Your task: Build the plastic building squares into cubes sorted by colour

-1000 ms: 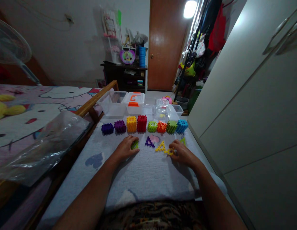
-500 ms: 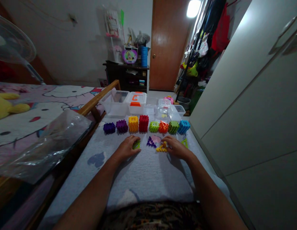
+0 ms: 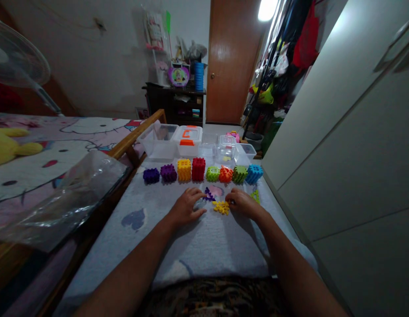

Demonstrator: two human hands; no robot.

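My left hand [image 3: 188, 208] is over the cloth with thumb and fingers apart, its fingertips close to a purple triangular toy piece [image 3: 209, 195]. Whether it touches that piece is hard to tell. Just to the right, my right hand [image 3: 244, 204] has its fingers closed at the right edge of a yellow toothed toy piece [image 3: 220, 208] lying on the cloth. A light green triangular piece [image 3: 255, 196] lies beyond the right hand. Behind the hands runs a row of stacked toy pieces, among them a yellow stack [image 3: 184, 170], a red stack [image 3: 198, 169] and a blue stack [image 3: 254, 174].
Clear plastic boxes, one with an orange-handled lid [image 3: 188, 141], stand behind the row. A wooden bed rail [image 3: 138, 134] and a plastic bag [image 3: 69, 198] border the left side. A pale cabinet [image 3: 349, 145] rises along the right.
My left hand has moved right toward the purple piece, and the green piece at its fingers no longer shows. The yellow piece has turned and shifted slightly nearer to me.
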